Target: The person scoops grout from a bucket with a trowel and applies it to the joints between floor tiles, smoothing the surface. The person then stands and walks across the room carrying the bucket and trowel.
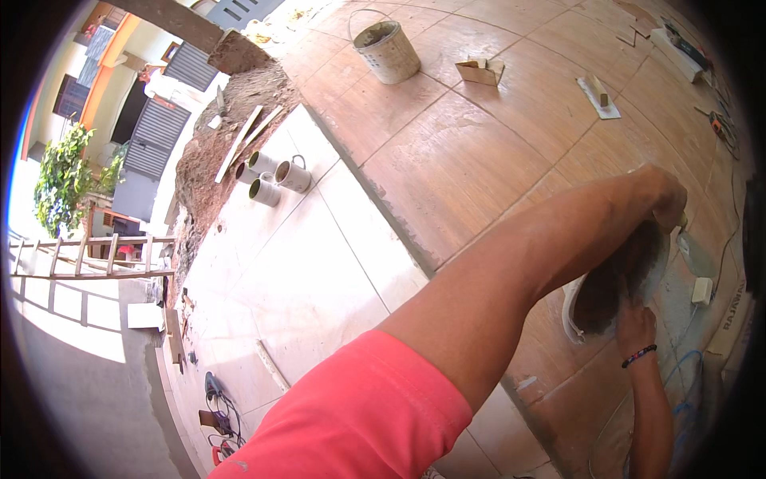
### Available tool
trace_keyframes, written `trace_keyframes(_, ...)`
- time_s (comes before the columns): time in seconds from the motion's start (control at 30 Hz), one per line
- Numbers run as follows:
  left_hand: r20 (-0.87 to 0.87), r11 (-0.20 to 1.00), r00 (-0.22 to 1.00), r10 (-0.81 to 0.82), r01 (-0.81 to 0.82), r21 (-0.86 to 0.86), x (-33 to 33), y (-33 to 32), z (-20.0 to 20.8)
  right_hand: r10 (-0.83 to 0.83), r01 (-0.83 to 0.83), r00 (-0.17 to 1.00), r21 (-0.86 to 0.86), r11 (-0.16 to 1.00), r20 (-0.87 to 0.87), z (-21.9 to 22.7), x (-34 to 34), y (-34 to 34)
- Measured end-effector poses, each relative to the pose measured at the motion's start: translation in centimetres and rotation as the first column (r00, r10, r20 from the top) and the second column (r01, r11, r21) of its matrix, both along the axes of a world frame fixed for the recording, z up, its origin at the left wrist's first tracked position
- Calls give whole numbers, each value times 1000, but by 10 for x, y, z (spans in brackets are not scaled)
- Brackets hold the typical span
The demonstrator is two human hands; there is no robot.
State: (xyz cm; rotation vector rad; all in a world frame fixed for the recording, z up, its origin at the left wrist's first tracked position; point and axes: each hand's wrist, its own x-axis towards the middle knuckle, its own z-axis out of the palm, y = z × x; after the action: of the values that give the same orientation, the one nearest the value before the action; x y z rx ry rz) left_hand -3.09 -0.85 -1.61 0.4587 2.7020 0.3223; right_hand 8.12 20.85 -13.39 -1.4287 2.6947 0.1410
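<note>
A bucket [597, 299] with a pale rim and a dark inside lies at the right, its mouth partly behind my left forearm. My left arm, in a pink sleeve, stretches across the middle. My left hand [667, 198] is closed above the bucket's far rim; a yellowish handle end shows under it, leading to a grey trowel blade [696, 254]. With a beaded bracelet at its wrist, my right hand [636, 323] grips the bucket's near rim, some fingers reaching over the dark inside. What lies in the bucket is too dark to make out.
Several mugs [293, 176] stand on the pale tiles at left. A dirty pail [386, 53] is on the wood-look tiles at the back, near a white float [598, 97]. Cables and a power tool [212, 388] lie lower left; a ladder [96, 257] is beyond.
</note>
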Motion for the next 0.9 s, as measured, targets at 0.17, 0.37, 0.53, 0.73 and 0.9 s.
trace_keyframes(0.17, 14, 992, 994, -109, 108, 68, -2, -7, -20, 18, -44, 988, 165, 985, 156, -6, 28, 6)
trace_keyframes(0.37, -60, 976, 976, -211, 214, 49, 11, -14, -22, -112, 48, 891, 155, 987, 439, 30, 59, -31)
trace_keyframes(0.53, -169, 991, 980, 101, -84, 102, 28, 8, 10, -92, 278, 810, -241, 930, 579, 35, 36, -14)
trace_keyframes(0.73, -64, 960, 984, 166, -147, 239, 52, -67, -11, -113, 407, 713, -277, 870, 692, 75, 6, -51)
trace_keyframes(0.9, -118, 930, 980, 159, -109, 351, 51, -61, 3, -385, 492, 711, -25, 870, 589, 92, -39, -54)
